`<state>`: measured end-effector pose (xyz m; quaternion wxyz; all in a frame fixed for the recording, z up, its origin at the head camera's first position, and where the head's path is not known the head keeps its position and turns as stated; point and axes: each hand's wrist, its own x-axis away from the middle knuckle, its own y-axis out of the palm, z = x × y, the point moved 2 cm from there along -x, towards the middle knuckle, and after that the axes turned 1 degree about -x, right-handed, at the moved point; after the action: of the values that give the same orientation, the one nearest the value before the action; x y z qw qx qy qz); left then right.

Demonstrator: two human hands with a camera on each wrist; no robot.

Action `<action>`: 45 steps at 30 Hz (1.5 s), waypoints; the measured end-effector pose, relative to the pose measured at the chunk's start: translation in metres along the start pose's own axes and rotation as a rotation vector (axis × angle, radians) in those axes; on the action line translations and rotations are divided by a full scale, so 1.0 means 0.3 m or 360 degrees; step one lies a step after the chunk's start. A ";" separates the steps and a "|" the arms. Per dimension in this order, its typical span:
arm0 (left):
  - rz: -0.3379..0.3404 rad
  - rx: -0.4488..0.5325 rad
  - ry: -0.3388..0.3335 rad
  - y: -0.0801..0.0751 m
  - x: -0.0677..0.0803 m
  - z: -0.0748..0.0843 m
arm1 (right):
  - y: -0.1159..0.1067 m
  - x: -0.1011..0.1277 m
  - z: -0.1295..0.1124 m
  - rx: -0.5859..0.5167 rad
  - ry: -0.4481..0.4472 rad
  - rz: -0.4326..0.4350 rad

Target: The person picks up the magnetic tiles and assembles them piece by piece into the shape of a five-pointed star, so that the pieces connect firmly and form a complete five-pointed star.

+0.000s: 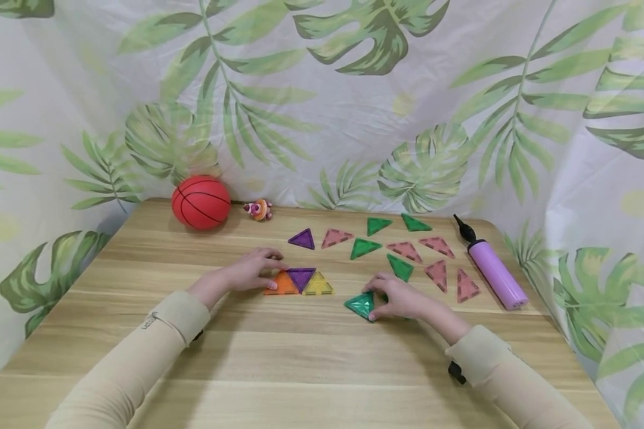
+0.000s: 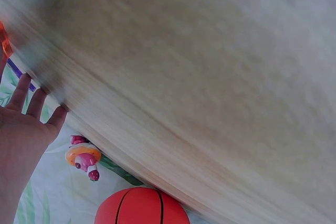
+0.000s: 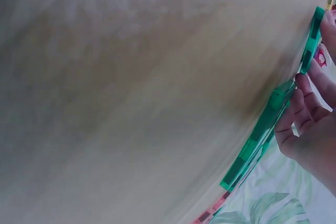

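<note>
My left hand (image 1: 249, 271) pinches the orange triangular magnetic tile (image 1: 281, 285) with thumb and index finger, flat on the table. Against it lies a purple triangular tile (image 1: 302, 277), followed by a yellow one (image 1: 318, 285), edge to edge in a row. To the right of this row, my right hand (image 1: 399, 298) pinches a green triangular tile (image 1: 361, 305) by its right side; the tile shows as a thin edge (image 3: 312, 40) in the right wrist view. Another green tile (image 3: 257, 135) lies below the other right fingers, mostly hidden in the head view.
Behind the hands lie a loose purple triangle (image 1: 303, 239), several green triangles (image 1: 365, 248) and several pink triangles (image 1: 436, 276). A purple hand pump (image 1: 496, 274) lies at the right. A red ball (image 1: 201, 202) and a small toy figure (image 1: 259, 210) stand at the back left.
</note>
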<state>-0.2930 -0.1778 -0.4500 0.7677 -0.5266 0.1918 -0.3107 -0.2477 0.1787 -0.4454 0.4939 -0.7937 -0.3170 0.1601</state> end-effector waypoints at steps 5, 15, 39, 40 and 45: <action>-0.0012 0.0011 -0.0001 0.002 -0.001 0.005 | 0.002 -0.010 -0.005 -0.0068 0.0046 0.0051; -0.0008 0.0012 0.0001 0.000 -0.004 0.002 | -0.006 -0.014 -0.016 -0.0354 0.0150 0.0064; -0.0044 0.0017 -0.0032 -0.014 -0.002 0.007 | 0.066 -0.041 -0.208 -0.0995 0.0327 0.0116; -0.0044 0.0013 -0.0031 -0.013 -0.002 0.007 | 0.075 -0.047 -0.217 -0.1010 0.0343 0.0124; -0.0039 0.0022 -0.0032 -0.011 -0.004 0.001 | 0.131 -0.085 -0.261 -0.1053 0.0383 0.0143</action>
<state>-0.2944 -0.1776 -0.4469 0.7693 -0.5268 0.1755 -0.3161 -0.2089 0.0963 -0.4456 0.2363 -0.9370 -0.2561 -0.0243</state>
